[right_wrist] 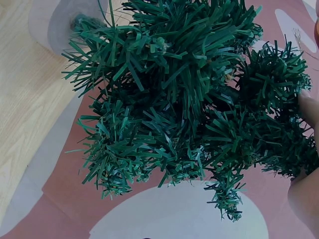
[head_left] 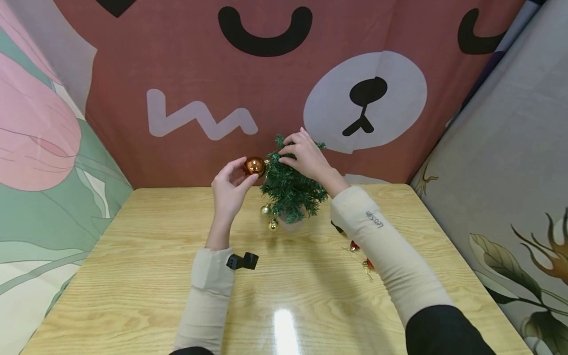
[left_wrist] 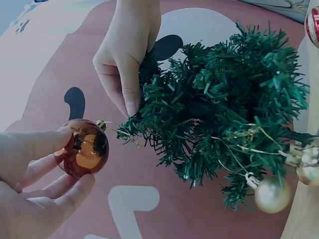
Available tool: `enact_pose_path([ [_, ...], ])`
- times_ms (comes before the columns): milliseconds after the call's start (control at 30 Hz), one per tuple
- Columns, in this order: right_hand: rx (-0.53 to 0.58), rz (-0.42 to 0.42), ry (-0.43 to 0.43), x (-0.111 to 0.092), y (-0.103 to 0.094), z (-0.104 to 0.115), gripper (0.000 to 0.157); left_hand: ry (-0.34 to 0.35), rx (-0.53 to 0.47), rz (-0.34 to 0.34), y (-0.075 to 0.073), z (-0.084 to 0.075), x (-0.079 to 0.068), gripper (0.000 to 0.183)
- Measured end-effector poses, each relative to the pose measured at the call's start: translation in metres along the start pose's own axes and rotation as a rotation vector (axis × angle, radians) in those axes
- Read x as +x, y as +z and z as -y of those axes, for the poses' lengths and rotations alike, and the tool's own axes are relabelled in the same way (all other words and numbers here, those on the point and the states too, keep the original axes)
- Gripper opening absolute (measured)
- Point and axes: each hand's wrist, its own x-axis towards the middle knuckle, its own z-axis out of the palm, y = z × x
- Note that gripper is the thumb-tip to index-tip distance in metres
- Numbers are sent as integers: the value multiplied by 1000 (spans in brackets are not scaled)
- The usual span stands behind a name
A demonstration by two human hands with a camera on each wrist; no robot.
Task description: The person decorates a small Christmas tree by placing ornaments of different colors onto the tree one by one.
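My left hand [head_left: 228,190] pinches a shiny copper-coloured bauble [head_left: 255,166] between thumb and fingers, left of a small green Christmas tree [head_left: 290,190]. In the left wrist view, a thin gold loop [left_wrist: 117,125] runs from the bauble's cap to a branch tip. My right hand [head_left: 307,157] reaches over the upper part of the tree, its thumb and fingers pinching a branch [left_wrist: 142,112] on the left side. A pale gold bauble [left_wrist: 272,194] and a shiny gold bauble [head_left: 273,225] hang low on the tree's left. Part of the right hand [right_wrist: 308,194] shows in the right wrist view.
The tree's pale pot [head_left: 291,225] stands near the back of the wooden table [head_left: 146,276]. Small red ornaments [head_left: 354,245] with gold strings lie beside the right forearm, partly hidden by it. A printed cloth [head_left: 191,162] hangs behind the table.
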Motion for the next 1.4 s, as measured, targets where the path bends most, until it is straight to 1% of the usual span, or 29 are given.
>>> enact_pose_path([
  [67,5,-4,-6,0,0,0,19,-8,-15,3,0,-3,1,41],
  [300,28,-35,-37,-2,0,-2,18,-35,-39,14,4,-32,0,40],
  [400,19,-82,-71,-3,1,-3,16,-49,-49,10,4,-35,1,40],
  [600,17,-243,-193,-5,4,-3,14,-66,-58,-14,6,-34,4,40],
  [700,32,-266,-216,-5,5,-3,15,-74,-73,-21,7,-30,6,40],
  [867,53,-271,-208,-5,5,-2,13,-83,-95,-31,8,-13,12,40],
  [967,79,-286,-197,-6,5,-1,10,-72,-95,-46,10,-5,15,40],
  [1067,98,-296,-182,-6,4,0,14,-66,-98,-56,11,-3,17,40],
  [1167,96,-278,-157,-4,3,3,23,-70,-112,-55,11,-4,17,40],
  [1267,68,-247,-122,-2,0,7,31,-72,-141,-55,12,-5,18,40],
  [1400,17,-211,-62,2,-2,11,36,-76,-190,-50,12,-7,18,40],
])
